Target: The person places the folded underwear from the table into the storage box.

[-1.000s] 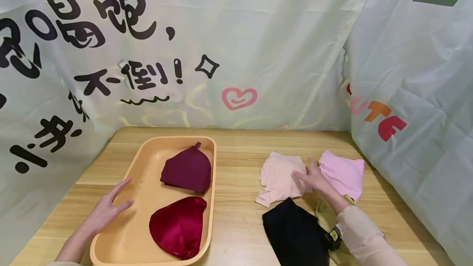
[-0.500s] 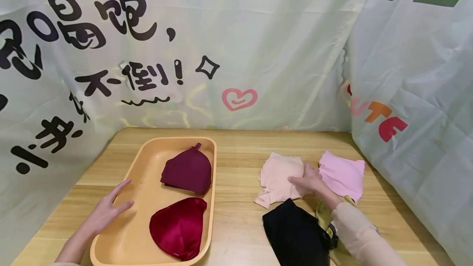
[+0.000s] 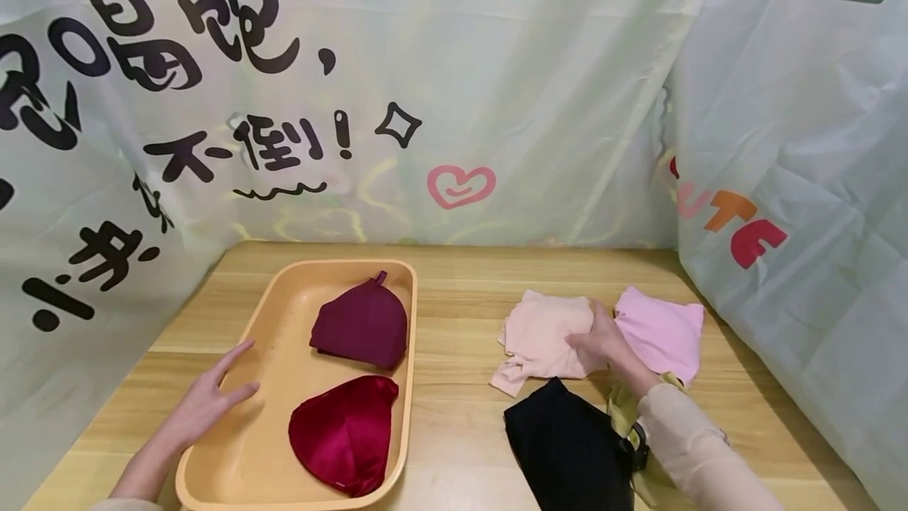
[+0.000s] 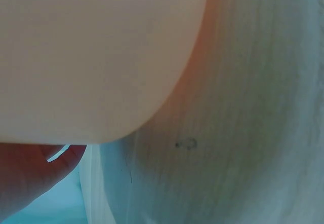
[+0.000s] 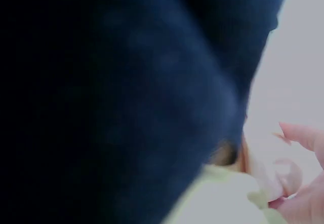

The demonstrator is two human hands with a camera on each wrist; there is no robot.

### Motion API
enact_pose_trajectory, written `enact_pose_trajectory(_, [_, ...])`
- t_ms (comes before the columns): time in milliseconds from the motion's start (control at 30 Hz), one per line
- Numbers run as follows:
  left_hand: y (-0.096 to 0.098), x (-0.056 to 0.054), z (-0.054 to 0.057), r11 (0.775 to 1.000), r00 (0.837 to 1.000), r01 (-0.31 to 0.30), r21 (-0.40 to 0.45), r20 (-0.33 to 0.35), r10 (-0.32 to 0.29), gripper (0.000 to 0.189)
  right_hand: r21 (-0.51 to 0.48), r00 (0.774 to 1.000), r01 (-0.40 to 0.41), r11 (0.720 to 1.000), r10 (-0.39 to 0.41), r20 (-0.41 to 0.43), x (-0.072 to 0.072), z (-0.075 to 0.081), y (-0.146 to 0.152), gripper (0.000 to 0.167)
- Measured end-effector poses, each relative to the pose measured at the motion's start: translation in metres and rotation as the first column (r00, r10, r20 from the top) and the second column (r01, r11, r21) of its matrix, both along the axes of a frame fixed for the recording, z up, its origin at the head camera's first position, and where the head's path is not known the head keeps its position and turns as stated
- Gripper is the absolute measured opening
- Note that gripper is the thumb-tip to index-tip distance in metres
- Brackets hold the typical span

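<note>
My right hand (image 3: 603, 341) is at the right edge of a peach folded bra (image 3: 546, 330), its thumb on top and its fingers bent at the edge; how firmly they hold the cloth is hard to see. My left hand (image 3: 202, 408) rests at the left rim of an orange tray (image 3: 298, 268), thumb and fingers spread. Inside the tray lie a plum folded bra (image 3: 362, 322) and a shiny wine-red folded bra (image 3: 344, 432). In the right wrist view the thumb (image 5: 304, 135) stands out beside blurred dark cloth (image 5: 142, 102).
A pink folded garment (image 3: 660, 330) lies right of the peach one. Nearer me are a black folded garment (image 3: 571, 448) and an olive one (image 3: 624, 408) partly under my right forearm. Printed curtains (image 3: 539, 117) hang along the back and sides of the wooden table (image 3: 454, 416).
My right hand has come down onto the peach bra's right edge, its thumb drawing slightly back and its fingers bending. The left hand has stayed on the tray.
</note>
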State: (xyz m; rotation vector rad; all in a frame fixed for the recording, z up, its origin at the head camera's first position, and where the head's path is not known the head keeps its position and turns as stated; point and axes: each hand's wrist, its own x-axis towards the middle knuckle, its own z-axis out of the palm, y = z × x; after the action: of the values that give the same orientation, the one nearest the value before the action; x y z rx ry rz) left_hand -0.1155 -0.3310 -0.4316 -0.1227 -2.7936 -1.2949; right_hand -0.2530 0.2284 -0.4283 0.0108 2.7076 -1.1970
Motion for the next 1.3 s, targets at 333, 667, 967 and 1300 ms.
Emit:
enact_pose_trajectory(333, [0.000,0.001,-0.003,1.000,1.000,-0.006,-0.003,-0.004,0.006,0.068,-0.383,0.995,0.007,0.924,0.034,0.099,-0.002,0.010,0.008,0.067])
enact_pose_trajectory(667, [0.000,0.000,-0.002,1.000,1.000,-0.011,-0.012,-0.009,0.011,0.068,-0.429,0.995,0.050,0.902,-0.007,0.100,0.001,0.014,0.011,0.061])
enact_pose_trajectory(967, [0.000,0.000,-0.001,1.000,1.000,-0.009,-0.010,-0.015,0.009,0.068,-0.395,0.996,0.071,0.916,-0.045,0.072,0.002,0.019,0.008,0.060])
enact_pose_trajectory(1300, [0.000,0.001,-0.002,0.999,1.000,-0.015,-0.034,-0.011,0.014,0.067,-0.484,0.992,0.094,0.870,-0.044,0.114,0.004,0.028,0.001,0.060])
